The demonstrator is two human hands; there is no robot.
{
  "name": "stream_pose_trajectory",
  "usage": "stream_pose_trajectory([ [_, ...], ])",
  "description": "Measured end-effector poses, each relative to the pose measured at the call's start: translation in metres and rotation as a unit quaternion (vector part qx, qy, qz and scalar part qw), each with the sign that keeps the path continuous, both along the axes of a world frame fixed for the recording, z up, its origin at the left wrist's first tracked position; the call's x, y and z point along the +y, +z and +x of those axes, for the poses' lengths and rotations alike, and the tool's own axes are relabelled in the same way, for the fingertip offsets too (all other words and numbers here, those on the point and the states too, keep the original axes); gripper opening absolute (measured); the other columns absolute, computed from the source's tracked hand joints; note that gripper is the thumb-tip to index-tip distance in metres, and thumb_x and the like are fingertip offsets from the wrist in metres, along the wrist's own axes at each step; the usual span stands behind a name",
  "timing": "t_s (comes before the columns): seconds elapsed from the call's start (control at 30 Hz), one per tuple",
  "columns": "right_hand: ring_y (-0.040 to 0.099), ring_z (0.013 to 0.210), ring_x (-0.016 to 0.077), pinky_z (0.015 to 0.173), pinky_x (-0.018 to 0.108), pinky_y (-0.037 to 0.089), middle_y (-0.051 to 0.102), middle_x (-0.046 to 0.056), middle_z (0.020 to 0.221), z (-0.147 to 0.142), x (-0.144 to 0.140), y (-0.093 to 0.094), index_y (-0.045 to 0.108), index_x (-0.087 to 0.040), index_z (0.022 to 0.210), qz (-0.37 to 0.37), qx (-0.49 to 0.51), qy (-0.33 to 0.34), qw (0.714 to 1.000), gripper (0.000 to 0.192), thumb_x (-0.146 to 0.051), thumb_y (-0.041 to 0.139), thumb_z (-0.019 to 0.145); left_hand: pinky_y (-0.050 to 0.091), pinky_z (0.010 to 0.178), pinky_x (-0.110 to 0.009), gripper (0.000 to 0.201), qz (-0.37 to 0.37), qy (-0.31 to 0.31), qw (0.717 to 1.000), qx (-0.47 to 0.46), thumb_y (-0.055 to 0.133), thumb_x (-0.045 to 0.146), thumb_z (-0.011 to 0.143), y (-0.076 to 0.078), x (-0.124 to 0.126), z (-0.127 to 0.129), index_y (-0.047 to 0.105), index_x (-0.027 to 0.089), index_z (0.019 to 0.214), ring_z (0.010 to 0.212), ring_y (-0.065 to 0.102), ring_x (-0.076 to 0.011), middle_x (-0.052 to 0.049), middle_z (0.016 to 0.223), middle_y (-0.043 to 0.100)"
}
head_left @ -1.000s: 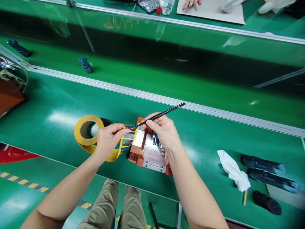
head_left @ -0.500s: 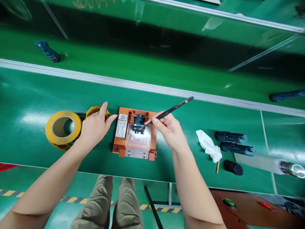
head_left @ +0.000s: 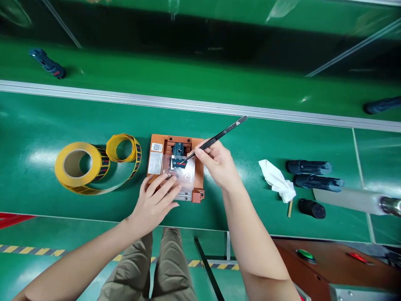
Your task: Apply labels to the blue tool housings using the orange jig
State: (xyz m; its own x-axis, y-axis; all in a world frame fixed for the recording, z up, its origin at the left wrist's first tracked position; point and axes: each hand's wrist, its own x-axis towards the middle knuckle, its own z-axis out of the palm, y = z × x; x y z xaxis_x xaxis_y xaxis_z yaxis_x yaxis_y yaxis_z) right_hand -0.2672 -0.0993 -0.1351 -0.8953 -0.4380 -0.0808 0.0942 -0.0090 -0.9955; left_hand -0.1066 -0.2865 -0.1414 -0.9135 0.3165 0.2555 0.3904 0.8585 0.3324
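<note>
An orange fixture (head_left: 199, 167) with a clear hinged plate (head_left: 188, 187) sits on the green bench. A dark blue tool part (head_left: 178, 148) is seated in it. My right hand (head_left: 216, 161) grips black tweezers (head_left: 224, 133), whose tips meet a dark label (head_left: 179, 163) with red lettering at the plate's upper edge. My left hand (head_left: 158, 200) lies with fingers stretched over the lower left of the clear plate. To its left stands a yellow roll of labels (head_left: 73, 167), with a loose curl of label strip (head_left: 122, 146) beside it.
A crumpled white tissue (head_left: 277, 182), two dark tool housings (head_left: 308, 167) and a black cylinder (head_left: 311, 208) lie to the right. More dark parts (head_left: 46, 63) rest beyond the metal rail (head_left: 200, 107). A green button (head_left: 305, 255) is on a brown panel below.
My left hand has left the label strip and moved right and down onto the clear plate. The tweezers in my right hand stay at the label. The view has shifted slightly.
</note>
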Motion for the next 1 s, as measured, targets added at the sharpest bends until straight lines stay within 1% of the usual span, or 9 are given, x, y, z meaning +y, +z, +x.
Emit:
stream_pose_trajectory([
  [0.17, 0.073, 0.089, 0.0202, 0.086, 0.037, 0.056, 0.076, 0.002, 0.091, 0.002, 0.0, -0.003, 0.06, -0.025, 0.098, 0.002, -0.01, -0.008, 1.0, 0.025, -0.047, 0.069, 0.09, 0.035, 0.113, -0.051, 0.046, -0.005, 0.005, 1.0, -0.009, 0.066, 0.025, 0.092, 0.0, -0.003, -0.001, 0.06, 0.024, 0.137, 0.131, 0.056, -0.0309, -0.012, 0.137, 0.066],
  [0.33, 0.073, 0.089, 0.0196, 0.085, 0.036, 0.056, 0.075, 0.001, 0.091, 0.003, 0.001, -0.005, 0.06, -0.025, 0.097, -0.009, -0.01, -0.006, 1.0, 0.026, -0.047, 0.07, 0.09, 0.035, 0.112, -0.052, 0.042, -0.004, 0.004, 1.0, 0.006, 0.066, 0.025, 0.092, -0.001, -0.001, -0.001, 0.061, 0.02, 0.134, 0.131, 0.056, -0.0314, -0.013, 0.136, 0.067],
  [0.43, 0.073, 0.09, 0.019, 0.086, 0.035, 0.056, 0.075, 0.002, 0.092, 0.003, 0.001, -0.005, 0.06, -0.024, 0.099, -0.013, -0.006, -0.002, 1.0, 0.023, -0.044, 0.069, 0.091, 0.034, 0.113, -0.052, 0.043, -0.004, 0.002, 1.0, 0.008, 0.066, 0.025, 0.092, -0.001, -0.001, 0.0, 0.061, 0.021, 0.134, 0.131, 0.055, -0.0312, -0.013, 0.136, 0.066],
  [0.53, 0.073, 0.091, 0.0192, 0.087, 0.036, 0.056, 0.075, 0.002, 0.092, 0.004, 0.001, -0.005, 0.059, -0.024, 0.098, -0.009, -0.002, -0.003, 1.0, 0.024, -0.045, 0.068, 0.092, 0.032, 0.114, -0.051, 0.049, -0.014, -0.001, 1.0, -0.01, 0.066, 0.028, 0.092, 0.004, -0.002, -0.002, 0.057, 0.022, 0.14, 0.132, 0.055, -0.0309, -0.012, 0.139, 0.064],
  [0.67, 0.073, 0.09, 0.019, 0.085, 0.035, 0.056, 0.075, 0.002, 0.091, 0.004, 0.001, -0.003, 0.06, -0.023, 0.098, 0.0, 0.015, -0.005, 1.0, 0.025, -0.046, 0.068, 0.091, 0.036, 0.109, -0.045, 0.061, -0.049, -0.002, 0.997, -0.052, 0.067, 0.034, 0.091, 0.014, -0.005, -0.012, 0.049, 0.021, 0.148, 0.129, 0.056, -0.0305, -0.012, 0.145, 0.059],
  [0.8, 0.073, 0.09, 0.0193, 0.085, 0.035, 0.056, 0.075, 0.003, 0.092, 0.005, 0.002, -0.002, 0.06, -0.023, 0.099, 0.007, 0.017, -0.007, 1.0, 0.025, -0.045, 0.068, 0.091, 0.038, 0.103, -0.044, 0.067, -0.092, -0.02, 0.992, -0.081, 0.071, 0.037, 0.088, 0.023, -0.008, -0.027, 0.049, 0.02, 0.148, 0.122, 0.058, -0.0313, -0.011, 0.15, 0.055],
  [0.9, 0.073, 0.091, 0.0199, 0.086, 0.036, 0.056, 0.075, 0.003, 0.094, 0.006, 0.0, -0.002, 0.061, -0.023, 0.1, 0.02, 0.018, -0.005, 1.0, 0.025, -0.045, 0.069, 0.091, 0.038, 0.099, -0.043, 0.071, -0.111, -0.03, 0.989, -0.097, 0.075, 0.036, 0.085, 0.027, -0.008, -0.033, 0.048, 0.019, 0.148, 0.12, 0.057, -0.0321, -0.009, 0.153, 0.051],
  [0.97, 0.072, 0.093, 0.0202, 0.088, 0.037, 0.056, 0.075, 0.004, 0.096, 0.006, -0.002, 0.0, 0.062, -0.023, 0.1, 0.014, 0.007, -0.019, 1.0, 0.024, -0.043, 0.071, 0.09, 0.038, 0.097, -0.044, 0.074, -0.117, -0.034, 0.987, -0.105, 0.077, 0.035, 0.084, 0.029, -0.007, -0.035, 0.046, 0.018, 0.149, 0.12, 0.056, -0.033, -0.01, 0.153, 0.051],
  [1.0, 0.072, 0.094, 0.0202, 0.088, 0.038, 0.056, 0.075, 0.004, 0.096, 0.006, -0.002, 0.002, 0.062, -0.023, 0.1, 0.001, -0.001, -0.041, 0.999, 0.023, -0.041, 0.071, 0.09, 0.038, 0.097, -0.044, 0.076, -0.119, -0.036, 0.986, -0.111, 0.077, 0.036, 0.083, 0.031, -0.007, -0.035, 0.045, 0.018, 0.15, 0.12, 0.056, -0.0334, -0.01, 0.153, 0.051],
])
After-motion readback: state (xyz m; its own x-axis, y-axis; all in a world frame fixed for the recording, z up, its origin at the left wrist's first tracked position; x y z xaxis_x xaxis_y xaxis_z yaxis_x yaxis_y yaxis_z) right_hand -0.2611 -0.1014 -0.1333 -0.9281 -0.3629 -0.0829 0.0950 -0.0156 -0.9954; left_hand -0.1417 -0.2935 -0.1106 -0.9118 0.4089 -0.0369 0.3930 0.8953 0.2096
